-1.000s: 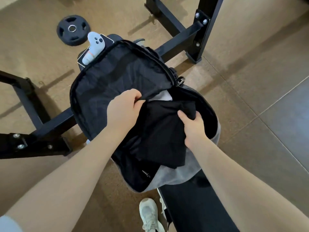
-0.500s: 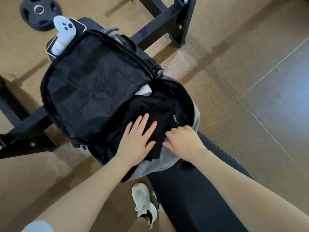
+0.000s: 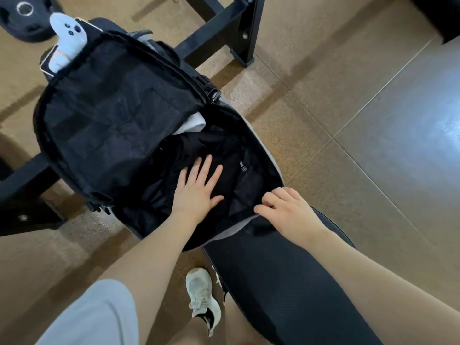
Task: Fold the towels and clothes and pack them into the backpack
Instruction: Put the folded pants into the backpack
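Gym floor (image 3: 286,100), tan speckled, w/ grey tiles (image 3: 410,133) at right catching soft light. Black steel rack frame (image 3: 224,26) stands at top; a black weight plate (image 3: 22,18) lies top left. Black padded bench (image 3: 286,282) runs lower centre.

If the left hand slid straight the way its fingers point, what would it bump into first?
The left hand lies flat on the black clothes; sliding on, it would probably meet the white towel near the backpack hinge.

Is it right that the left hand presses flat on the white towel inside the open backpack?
Not quite. The head view shows the left hand pressing flat on the black garment inside the open backpack; the white towel lies untouched beyond it.
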`<action>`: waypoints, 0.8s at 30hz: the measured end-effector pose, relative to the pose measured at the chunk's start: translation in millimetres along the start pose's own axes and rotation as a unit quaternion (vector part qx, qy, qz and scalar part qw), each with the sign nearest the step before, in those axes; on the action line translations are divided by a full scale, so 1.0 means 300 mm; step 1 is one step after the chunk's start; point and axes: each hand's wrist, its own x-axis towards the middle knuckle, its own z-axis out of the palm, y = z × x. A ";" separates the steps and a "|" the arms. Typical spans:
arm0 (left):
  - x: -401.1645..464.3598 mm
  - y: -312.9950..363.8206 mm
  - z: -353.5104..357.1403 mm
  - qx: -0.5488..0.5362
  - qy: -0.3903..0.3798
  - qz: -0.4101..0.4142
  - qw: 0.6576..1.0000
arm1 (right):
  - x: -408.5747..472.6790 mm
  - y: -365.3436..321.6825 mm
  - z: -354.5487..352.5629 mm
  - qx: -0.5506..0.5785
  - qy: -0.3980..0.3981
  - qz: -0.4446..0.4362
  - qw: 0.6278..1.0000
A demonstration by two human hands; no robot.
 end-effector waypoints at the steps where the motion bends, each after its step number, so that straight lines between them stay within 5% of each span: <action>1: -0.018 0.005 -0.020 -0.005 -0.005 0.007 1.000 | 0.001 -0.021 0.002 -0.003 0.001 0.012 1.000; 9: -0.284 0.055 -0.227 -0.141 0.065 0.101 0.983 | -0.101 -0.245 -0.130 0.058 -0.015 0.145 0.988; 14: -0.409 0.233 -0.281 -0.201 0.062 0.164 0.964 | -0.382 -0.364 -0.224 0.143 0.000 0.296 0.944; 24: -0.611 0.813 -0.275 -0.165 -0.113 0.264 0.944 | -1.136 -0.448 -0.231 0.221 -0.030 0.518 0.826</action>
